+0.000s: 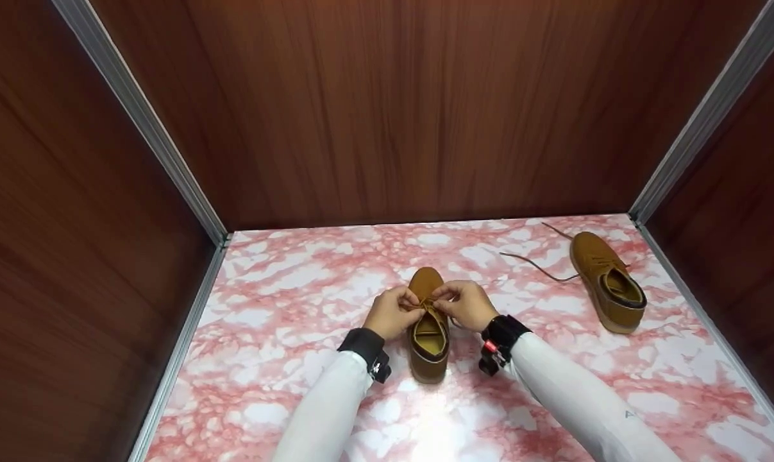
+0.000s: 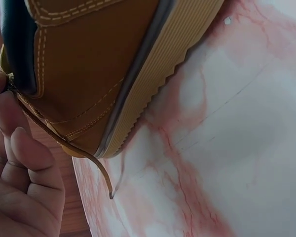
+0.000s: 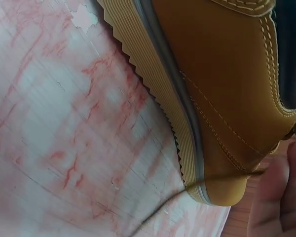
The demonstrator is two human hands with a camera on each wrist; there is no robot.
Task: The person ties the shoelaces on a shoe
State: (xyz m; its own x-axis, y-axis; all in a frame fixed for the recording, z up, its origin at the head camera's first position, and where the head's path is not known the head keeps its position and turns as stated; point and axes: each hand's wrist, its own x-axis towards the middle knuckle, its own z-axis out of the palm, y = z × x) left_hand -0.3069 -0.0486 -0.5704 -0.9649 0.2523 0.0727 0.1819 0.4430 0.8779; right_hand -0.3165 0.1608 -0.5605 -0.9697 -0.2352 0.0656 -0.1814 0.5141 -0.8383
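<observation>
A tan lace-up shoe [image 1: 429,371] stands upright, its toe pointing away from me. Over its lacing, my left hand [image 1: 392,313] pinches the shoelace between thumb and fingers. From the other side my right hand [image 1: 469,305] pinches the lace too, its fingertips close to the left ones. In the left wrist view a loose lace end [image 2: 84,154] hangs down past the side of the shoe. Another length of lace [image 3: 168,198] trails across the sole in the right wrist view. Fingers cover most of the knot area.
A second tan shoe [image 1: 597,260] sits to the right, its loose laces [image 1: 534,264] spread leftward on the pink-and-white marbled surface [image 1: 284,359]. Brown wood panels [image 1: 387,115] wall in the back and both sides, with grey metal strips [image 1: 168,154] at the corners.
</observation>
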